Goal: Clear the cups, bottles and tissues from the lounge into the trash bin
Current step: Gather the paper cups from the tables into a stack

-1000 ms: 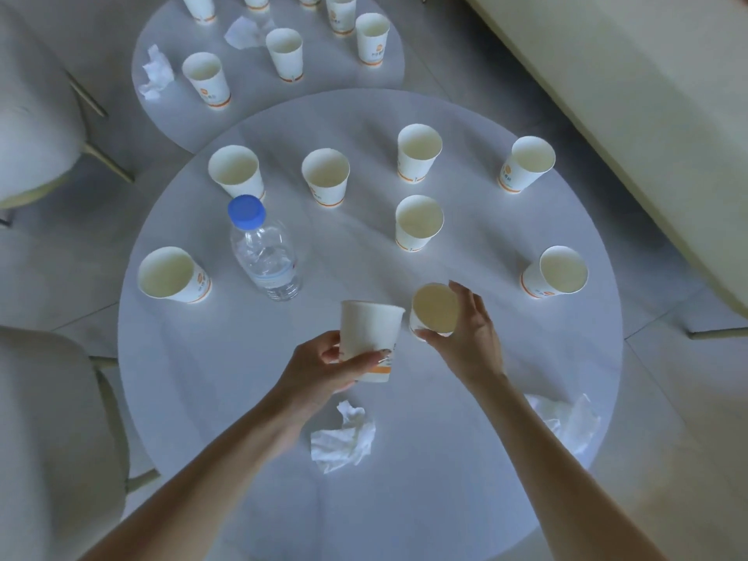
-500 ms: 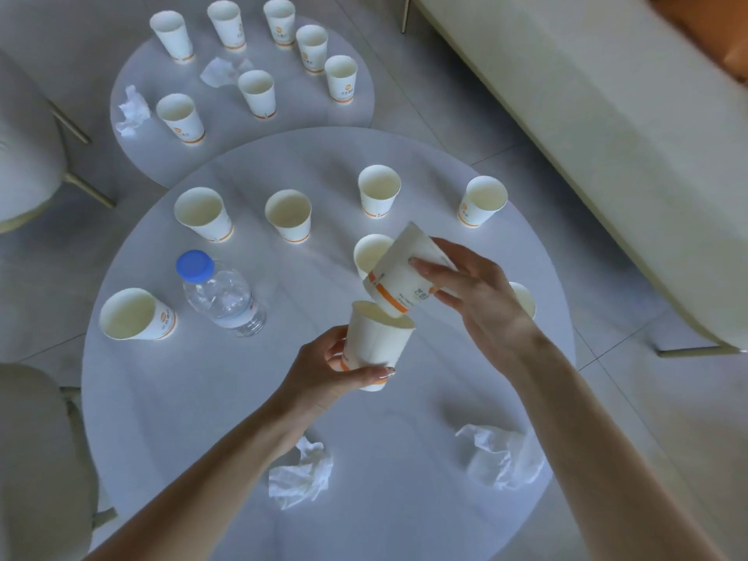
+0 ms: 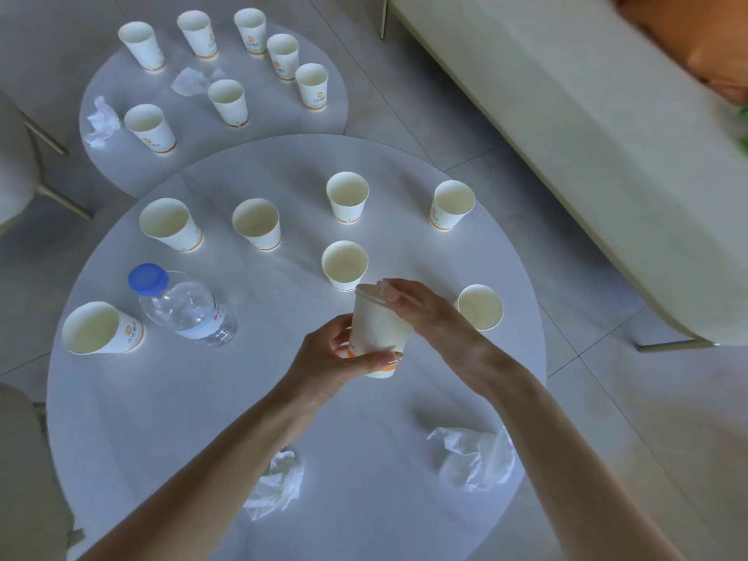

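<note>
White nested paper cups (image 3: 378,327), left hand (image 3: 324,362) gripping the bottom, right hand (image 3: 433,321) fingers curled over the top rim.

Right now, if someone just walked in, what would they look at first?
Probably the two hands in the middle: the left hand grips the nested cups above the big round table, and the right hand holds their rim. Around them stand many empty paper cups, with a blue-capped bottle on the left and crumpled tissues near the front edge.
</note>
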Tool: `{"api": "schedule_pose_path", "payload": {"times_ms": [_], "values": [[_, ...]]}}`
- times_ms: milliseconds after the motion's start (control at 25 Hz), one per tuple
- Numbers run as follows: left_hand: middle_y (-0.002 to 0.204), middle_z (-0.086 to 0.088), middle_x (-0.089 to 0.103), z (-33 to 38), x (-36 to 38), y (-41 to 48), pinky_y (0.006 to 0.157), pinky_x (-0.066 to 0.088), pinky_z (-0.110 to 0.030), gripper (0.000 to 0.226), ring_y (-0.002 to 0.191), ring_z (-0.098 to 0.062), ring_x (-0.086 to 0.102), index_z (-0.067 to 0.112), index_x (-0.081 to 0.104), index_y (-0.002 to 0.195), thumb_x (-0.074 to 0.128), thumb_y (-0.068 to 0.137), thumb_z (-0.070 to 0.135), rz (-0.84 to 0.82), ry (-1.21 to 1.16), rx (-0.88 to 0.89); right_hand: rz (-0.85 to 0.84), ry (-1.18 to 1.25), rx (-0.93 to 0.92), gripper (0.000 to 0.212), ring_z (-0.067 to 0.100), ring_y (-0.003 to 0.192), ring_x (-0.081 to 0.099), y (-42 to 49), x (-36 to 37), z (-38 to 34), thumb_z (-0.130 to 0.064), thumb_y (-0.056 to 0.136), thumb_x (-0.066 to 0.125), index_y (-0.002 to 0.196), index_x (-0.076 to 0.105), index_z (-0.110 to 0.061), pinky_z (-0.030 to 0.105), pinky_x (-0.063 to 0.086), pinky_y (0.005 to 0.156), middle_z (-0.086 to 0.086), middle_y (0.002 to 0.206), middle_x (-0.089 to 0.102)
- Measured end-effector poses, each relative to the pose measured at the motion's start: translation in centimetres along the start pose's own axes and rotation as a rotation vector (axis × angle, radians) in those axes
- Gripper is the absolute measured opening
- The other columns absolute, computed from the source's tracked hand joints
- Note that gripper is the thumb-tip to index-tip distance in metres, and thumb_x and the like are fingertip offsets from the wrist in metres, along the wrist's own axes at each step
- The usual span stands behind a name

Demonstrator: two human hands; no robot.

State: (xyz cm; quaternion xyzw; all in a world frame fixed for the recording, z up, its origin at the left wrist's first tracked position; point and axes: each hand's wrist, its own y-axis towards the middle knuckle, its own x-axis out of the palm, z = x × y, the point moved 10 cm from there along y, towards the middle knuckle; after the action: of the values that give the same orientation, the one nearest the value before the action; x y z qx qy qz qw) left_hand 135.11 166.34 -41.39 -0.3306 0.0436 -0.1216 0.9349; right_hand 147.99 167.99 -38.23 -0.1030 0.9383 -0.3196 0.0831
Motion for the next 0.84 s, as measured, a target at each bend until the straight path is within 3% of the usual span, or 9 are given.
{"api": "schedule_pose_path", "payload": {"times_ms": [40,120,200,240,320,400,560,720,840], "values": [[0.101,0.008,0.075,-0.2,0.2,0.1,0.063,0.049,-0.004,0.056,0.079,0.007,0.069,0.025,0.067,0.105,0.082,0.052,0.027,0.001,-0.007,-0.003,0.067,0.062,-0.011,0.066,0.007,0.124,0.05,0.3,-1.0,0.4,-0.071,0.071,0.061,0.126,0.055,-0.035,0.031,0.037,0.105,-0.013,0.129,0.058],[0.101,0.009,0.075,-0.9,0.7,0.3,0.064,0.049,-0.004,0.058,0.083,0.007,0.069,0.024,0.067,0.109,0.082,0.053,0.029,-0.001,-0.017,-0.017,0.337,0.183,-0.067,0.048,0.008,0.117,0.055,0.4,-5.4,1.3,-0.058,0.078,0.065,0.118,0.06,-0.032,0.025,0.041,0.1,-0.01,0.124,0.062],[0.099,0.011,0.076,-1.7,1.0,0.6,0.073,0.051,-0.01,0.057,0.086,0.005,0.07,0.026,0.067,0.108,0.082,0.053,0.032,0.0,-0.029,-0.044,0.613,-0.073,-0.073,0.051,0.014,0.12,0.053,0.0,-10.3,2.8,-0.036,0.083,0.071,0.13,0.055,-0.023,0.021,0.04,0.092,-0.001,0.132,0.056],[0.098,0.011,0.076,-2.1,1.1,0.9,0.081,0.053,-0.017,0.058,0.088,0.002,0.07,0.026,0.068,0.107,0.083,0.052,0.034,-0.001,-0.034,-0.059,0.663,-0.256,-0.059,0.062,0.019,0.125,0.048,0.1,-11.9,3.8,-0.032,0.081,0.073,0.137,0.048,-0.02,0.023,0.037,0.095,0.002,0.138,0.049],[0.1,0.01,0.076,-2.7,1.3,1.6,0.095,0.053,-0.031,0.065,0.096,-0.004,0.071,0.026,0.068,0.107,0.085,0.046,0.041,0.003,-0.032,-0.077,0.607,-0.521,-0.02,0.085,0.026,0.135,0.035,1.5,-12.6,6.2,-0.032,0.076,0.078,0.147,0.033,-0.018,0.033,0.032,0.105,0.006,0.149,0.035],[0.102,0.009,0.076,-3.4,1.2,2.1,0.101,0.05,-0.038,0.07,0.102,-0.009,0.07,0.027,0.069,0.107,0.083,0.041,0.048,0.018,-0.036,-0.1,0.533,-0.62,0.016,0.101,0.03,0.139,0.028,3.2,-12.5,8.4,-0.036,0.071,0.082,0.151,0.022,-0.016,0.041,0.029,0.111,0.007,0.154,0.026],[0.105,0.007,0.076,-4.5,1.5,2.7,0.101,0.051,-0.039,0.068,0.106,-0.012,0.068,0.027,0.069,0.104,0.08,0.041,0.051,0.035,-0.054,-0.126,0.588,-0.63,-0.024,0.099,0.031,0.136,0.035,4.8,-12.9,9.0,-0.027,0.072,0.082,0.15,0.023,-0.014,0.042,0.037,0.104,0.009,0.152,0.03],[0.102,0.008,0.076,-4.6,1.4,2.8,0.095,0.054,-0.034,0.068,0.104,-0.011,0.069,0.027,0.069,0.101,0.08,0.038,0.05,0.049,-0.053,-0.147,0.631,-0.51,-0.02,0.087,0.031,0.124,0.047,4.4,-13.3,7.6,-0.022,0.074,0.08,0.147,0.032,-0.016,0.033,0.04,0.093,0.01,0.142,0.039],[0.101,0.009,0.076,-3.9,1.0,2.7,0.089,0.054,-0.027,0.07,0.098,-0.006,0.07,0.027,0.068,0.104,0.082,0.04,0.048,0.049,-0.018,-0.141,0.574,-0.093,0.0,0.08,0.024,0.119,0.052,3.8,-13.8,5.3,-0.025,0.072,0.082,0.141,0.04,-0.022,0.032,0.041,0.101,0.004,0.135,0.049]]}}
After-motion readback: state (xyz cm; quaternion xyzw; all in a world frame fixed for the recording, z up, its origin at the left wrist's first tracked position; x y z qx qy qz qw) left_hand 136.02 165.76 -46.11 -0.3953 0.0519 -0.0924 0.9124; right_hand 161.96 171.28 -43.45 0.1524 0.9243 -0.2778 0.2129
